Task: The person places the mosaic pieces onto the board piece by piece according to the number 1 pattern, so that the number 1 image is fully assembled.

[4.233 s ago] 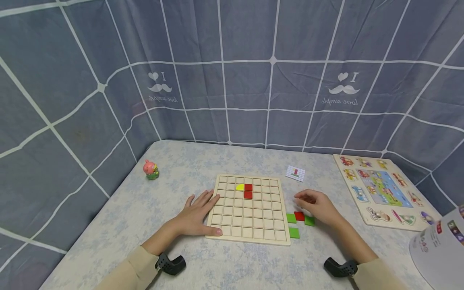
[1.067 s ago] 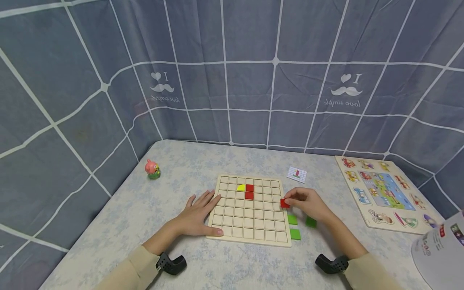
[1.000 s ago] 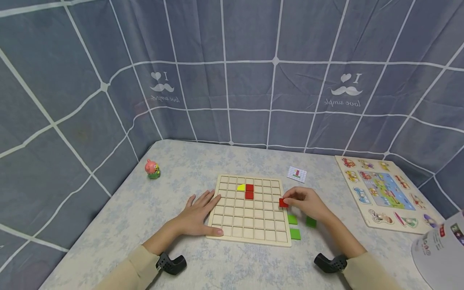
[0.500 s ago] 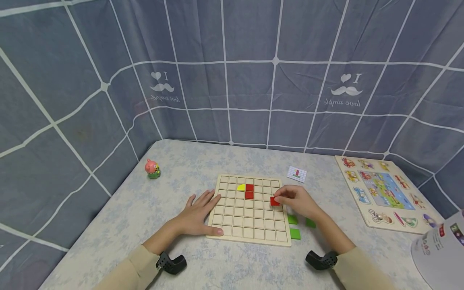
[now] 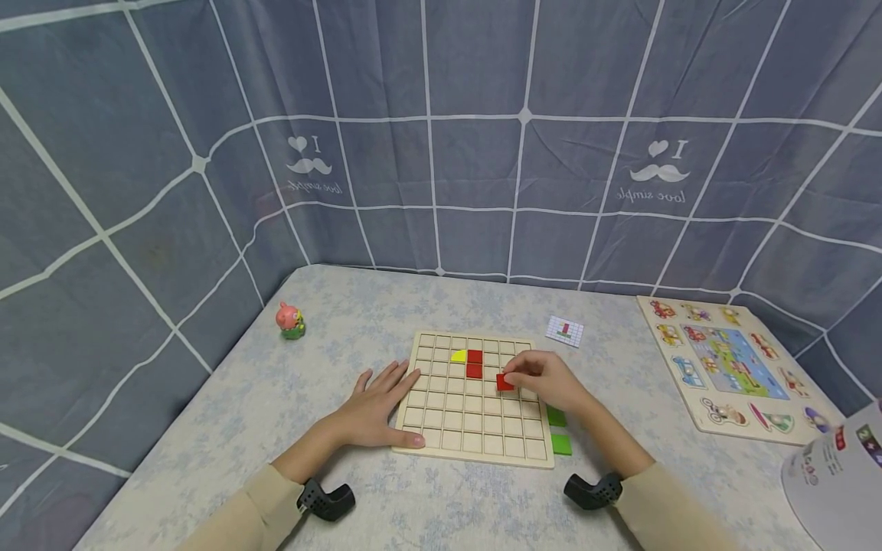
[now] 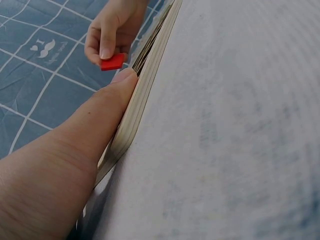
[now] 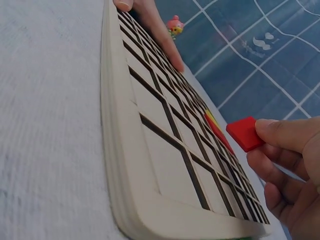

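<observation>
A wooden grid board [image 5: 448, 420] lies on the table, with one yellow rounded tile [image 5: 458, 356] and two red square tiles [image 5: 474, 371] set in its cells. My left hand [image 5: 372, 409] rests spread on the board's left edge, fingers straight, thumb at the near corner. Above the board, right of the set tiles, my right hand [image 5: 551, 379] pinches a red square tile [image 7: 245, 134] between thumb and fingers. In the right wrist view that tile is held over the grid. Green square tiles [image 5: 561, 445] lie beside the board's right edge, one partly hidden by the right arm.
A small pattern card [image 5: 564, 331] lies behind the board to the right. Farther right are a wooden picture puzzle [image 5: 730, 360] and a white tub [image 5: 837, 471]. A pink-headed toy figure [image 5: 289, 321] stands at the left. A grid-patterned curtain [image 5: 475, 161] closes off the back.
My right hand picked up the red tile from beside the board and has carried it left over the grid. The left hand stays in place on the board.
</observation>
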`<state>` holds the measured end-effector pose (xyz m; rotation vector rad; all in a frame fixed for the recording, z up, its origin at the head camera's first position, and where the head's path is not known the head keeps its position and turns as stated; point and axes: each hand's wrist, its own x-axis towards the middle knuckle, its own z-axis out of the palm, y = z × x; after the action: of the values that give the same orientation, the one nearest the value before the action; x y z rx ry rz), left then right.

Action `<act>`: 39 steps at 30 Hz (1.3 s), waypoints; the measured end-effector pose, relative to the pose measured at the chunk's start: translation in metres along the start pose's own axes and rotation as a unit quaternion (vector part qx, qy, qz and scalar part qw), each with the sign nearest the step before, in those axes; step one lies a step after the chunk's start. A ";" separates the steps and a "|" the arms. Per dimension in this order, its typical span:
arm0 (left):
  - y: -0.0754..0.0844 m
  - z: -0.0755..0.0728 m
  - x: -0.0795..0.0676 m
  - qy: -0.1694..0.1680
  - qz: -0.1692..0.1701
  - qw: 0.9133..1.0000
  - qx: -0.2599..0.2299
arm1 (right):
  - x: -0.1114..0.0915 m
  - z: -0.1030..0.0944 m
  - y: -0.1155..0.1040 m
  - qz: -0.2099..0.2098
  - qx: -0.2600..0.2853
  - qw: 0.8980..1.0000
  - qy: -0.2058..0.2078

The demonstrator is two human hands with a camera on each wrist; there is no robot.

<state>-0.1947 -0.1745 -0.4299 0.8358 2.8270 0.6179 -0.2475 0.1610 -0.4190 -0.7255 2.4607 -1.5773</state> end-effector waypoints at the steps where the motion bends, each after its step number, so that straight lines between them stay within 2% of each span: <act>1: 0.000 0.000 0.000 0.000 0.000 1.000 0.000 | 0.001 0.001 0.000 0.000 0.000 1.000 -0.002; 17: -0.001 0.002 0.002 0.002 -0.007 1.000 0.007 | 0.010 0.024 -0.006 0.006 0.009 1.000 -0.007; 29: -0.002 0.003 0.002 0.002 -0.007 1.000 0.006 | 0.015 0.043 -0.010 -0.009 -0.027 1.000 0.011; 39: -0.001 0.002 0.002 0.005 -0.007 1.000 0.009 | 0.014 0.049 -0.009 0.002 -0.045 0.999 0.025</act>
<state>-0.1958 -0.1732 -0.4321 0.8173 2.8490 0.5988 -0.2387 0.1112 -0.4306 -0.7000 2.5816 -1.5111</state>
